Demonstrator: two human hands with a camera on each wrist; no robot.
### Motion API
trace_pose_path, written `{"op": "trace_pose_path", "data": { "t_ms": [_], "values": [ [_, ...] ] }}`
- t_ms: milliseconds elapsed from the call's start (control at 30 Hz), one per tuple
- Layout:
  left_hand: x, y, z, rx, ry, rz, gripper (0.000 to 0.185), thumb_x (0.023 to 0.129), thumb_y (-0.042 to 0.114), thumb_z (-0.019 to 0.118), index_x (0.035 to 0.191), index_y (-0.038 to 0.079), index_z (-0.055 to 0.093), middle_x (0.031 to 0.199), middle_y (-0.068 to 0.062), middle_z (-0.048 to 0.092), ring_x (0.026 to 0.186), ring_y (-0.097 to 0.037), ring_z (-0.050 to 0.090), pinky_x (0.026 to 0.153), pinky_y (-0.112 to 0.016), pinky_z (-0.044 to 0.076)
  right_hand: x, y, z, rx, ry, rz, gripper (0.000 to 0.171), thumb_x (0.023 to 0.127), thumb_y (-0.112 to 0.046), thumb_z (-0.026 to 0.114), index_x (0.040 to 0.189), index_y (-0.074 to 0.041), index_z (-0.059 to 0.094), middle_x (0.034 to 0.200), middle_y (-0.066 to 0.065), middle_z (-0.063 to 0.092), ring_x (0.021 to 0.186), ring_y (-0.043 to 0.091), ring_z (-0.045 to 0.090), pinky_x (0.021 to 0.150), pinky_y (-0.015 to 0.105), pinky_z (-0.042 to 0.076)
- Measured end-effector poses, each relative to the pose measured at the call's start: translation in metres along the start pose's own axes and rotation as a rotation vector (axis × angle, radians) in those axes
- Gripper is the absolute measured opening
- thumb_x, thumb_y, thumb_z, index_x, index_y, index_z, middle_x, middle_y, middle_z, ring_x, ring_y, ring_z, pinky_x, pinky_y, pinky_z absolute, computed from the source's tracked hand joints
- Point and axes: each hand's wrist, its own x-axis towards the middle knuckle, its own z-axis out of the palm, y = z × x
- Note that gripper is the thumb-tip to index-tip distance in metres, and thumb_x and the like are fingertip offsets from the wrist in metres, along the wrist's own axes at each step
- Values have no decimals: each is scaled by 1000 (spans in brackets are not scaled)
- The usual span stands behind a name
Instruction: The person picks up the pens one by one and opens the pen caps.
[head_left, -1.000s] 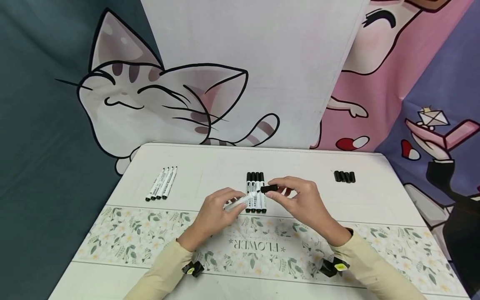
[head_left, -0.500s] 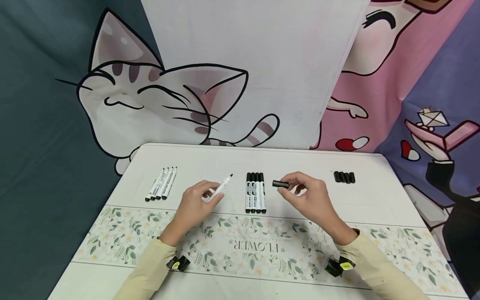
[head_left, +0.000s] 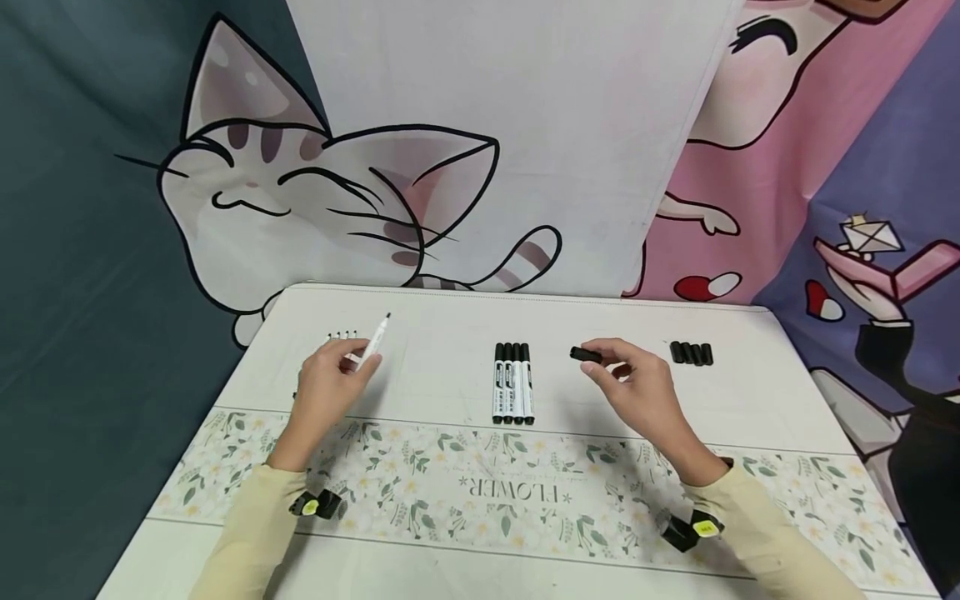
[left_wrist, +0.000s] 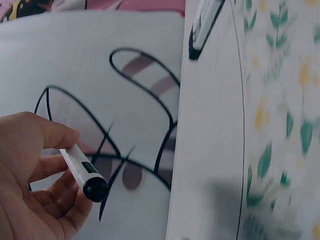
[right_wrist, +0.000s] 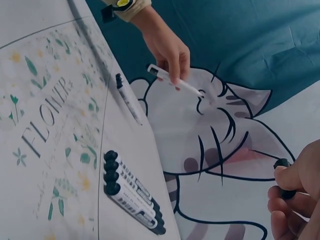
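We see a white desk (head_left: 450, 325) from above, with a strip of flower print running across its near half. Two hands in cream sleeves work over it.

The left hand (head_left: 324, 392) is raised over the left part of the desk and pinches an uncapped pen (head_left: 372, 343) between thumb and fingers, its black tip pointing up and away towards the far edge. In the left wrist view the pen's black end (left_wrist: 94, 189) sticks out of the curled fingers. Just behind this hand, near the far left corner, lie bare pens (head_left: 342, 335), mostly hidden by the hand; only their tips show.

The right hand (head_left: 637, 387) hovers right of centre and pinches a black cap (head_left: 586, 354) at its fingertips, held level above the desk. The pen and cap are well apart.

In the middle of the desk lies a row of four capped pens (head_left: 513, 383), side by side and touching, caps towards the far edge. Near the far right corner lies a row of loose caps (head_left: 691, 353), also touching, just beyond the right hand.
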Motion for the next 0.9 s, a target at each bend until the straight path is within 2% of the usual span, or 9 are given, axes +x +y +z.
{"op": "trace_pose_path", "data": {
  "t_ms": [100,267,367,500,667,900],
  "values": [
    [4,-12,-9,27,8,-41,37,97,23,73,125,-1,70,108,-18,68,88,-31,68,72,-43,53,-1,5,-5,14,-4,28,23,94,-14,76,117,-11,73,99,3,75,90,11,68,71,17,51],
    [11,-32,-22,35,14,-130,42,99,30,69,129,1,68,108,-17,69,92,-32,68,67,-38,52,-2,12,-12,24,-19,93,23,98,-20,71,119,-9,69,105,6,77,92,-7,62,73,15,48],
    [13,-44,-29,29,20,-174,42,99,34,68,128,3,68,109,-18,70,94,-33,68,65,-35,52,-2,16,-16,32,-32,130,25,101,-23,68,120,-7,67,108,8,77,95,-13,57,73,15,47],
    [14,-58,-37,36,27,-232,43,100,39,66,127,6,68,112,-18,70,98,-35,68,66,-35,52,-1,21,-20,55,-40,175,26,101,-26,67,119,-6,66,108,9,77,93,-12,59,73,16,48],
    [12,-74,-40,19,22,-294,47,101,41,64,131,5,67,117,-19,69,105,-37,65,73,-43,52,-1,27,-25,53,-17,214,28,100,-26,69,117,-5,67,109,11,73,91,-8,59,74,14,47],
    [11,-95,-39,11,28,-331,48,103,38,62,133,1,66,119,-24,68,110,-40,63,78,-49,52,-3,36,-34,69,25,247,26,99,-24,71,115,-3,69,106,11,69,91,-2,59,75,13,47]
  ]
}}
